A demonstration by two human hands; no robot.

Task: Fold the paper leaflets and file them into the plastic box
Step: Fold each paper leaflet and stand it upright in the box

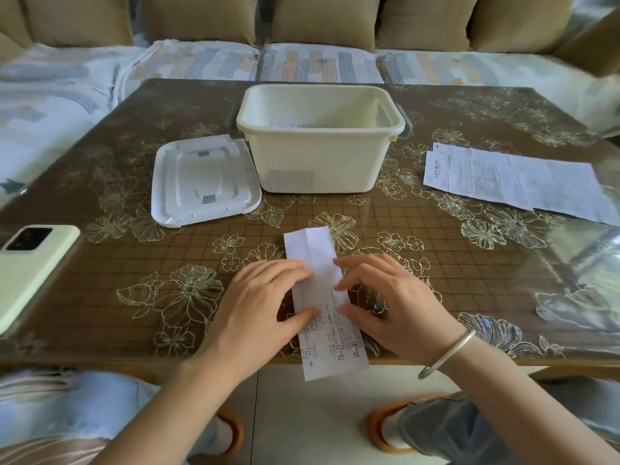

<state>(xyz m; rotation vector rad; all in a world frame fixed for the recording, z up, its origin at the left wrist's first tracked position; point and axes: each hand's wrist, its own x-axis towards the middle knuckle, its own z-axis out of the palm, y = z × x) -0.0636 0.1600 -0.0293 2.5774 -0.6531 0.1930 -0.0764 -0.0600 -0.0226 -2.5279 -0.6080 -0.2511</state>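
Note:
A long narrow white leaflet (323, 297) lies lengthwise on the table, its near end hanging over the front edge. My left hand (258, 303) presses its left side with fingertips and thumb. My right hand (385, 300), a silver bangle on the wrist, presses its right side the same way. The cream plastic box (322, 159) stands open at the table's middle, with folded papers dimly visible inside. Flat unfolded leaflets (513, 179) lie at the right.
The box's white lid (204, 182) lies upside down left of the box. A pale green phone (30, 263) rests at the table's left edge. The brown flower-patterned table (436, 263) has a sofa with cushions behind it. My knees show below the table edge.

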